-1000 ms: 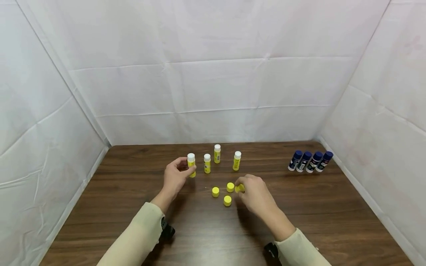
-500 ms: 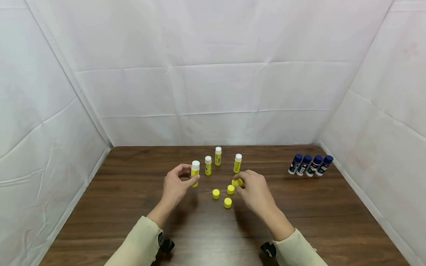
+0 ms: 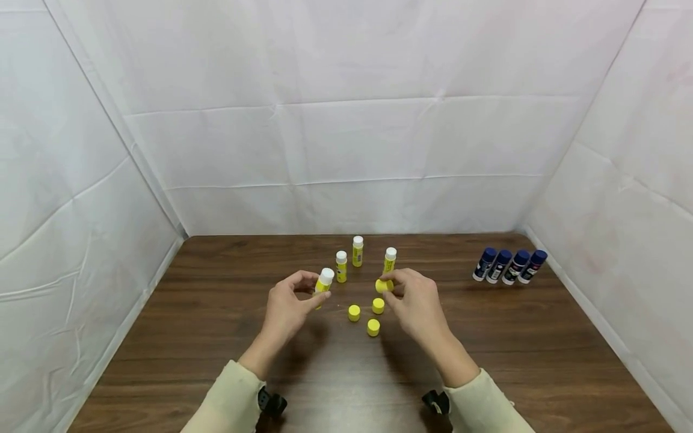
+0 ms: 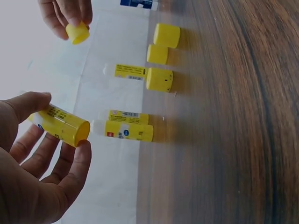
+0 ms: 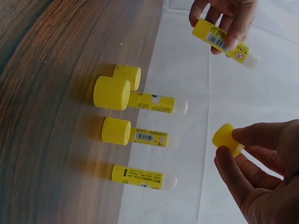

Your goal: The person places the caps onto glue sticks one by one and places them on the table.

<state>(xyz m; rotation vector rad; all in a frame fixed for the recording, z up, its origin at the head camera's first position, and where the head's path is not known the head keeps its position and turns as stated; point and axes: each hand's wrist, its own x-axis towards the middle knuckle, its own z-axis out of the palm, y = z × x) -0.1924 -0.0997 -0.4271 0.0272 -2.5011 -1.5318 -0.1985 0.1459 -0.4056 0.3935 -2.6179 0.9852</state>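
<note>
My left hand [image 3: 289,307] holds a yellow glue stick [image 4: 63,126] above the table, thumb on one side and fingers on the other. Its white top [image 3: 326,275] is uncapped and tilts right. Between thumb and fingertips of my right hand [image 3: 417,304] is a yellow cap [image 5: 228,138], also off the table. The two hands are apart, facing each other. Three more yellow caps [image 3: 354,313] stand on the wood between them. Behind these, three uncapped yellow glue sticks [image 3: 341,267] stand upright, one partly overlapped by the right hand's cap in the head view.
At the table's back right, several dark blue glue sticks [image 3: 499,266] with caps on stand in a row. White cloth walls [image 3: 346,144] rise behind and on both sides of the brown wooden table [image 3: 216,337].
The left hand has brought its glue stick right and nearer, and the stick now leans. The right hand has lifted its cap up from beside the other caps.
</note>
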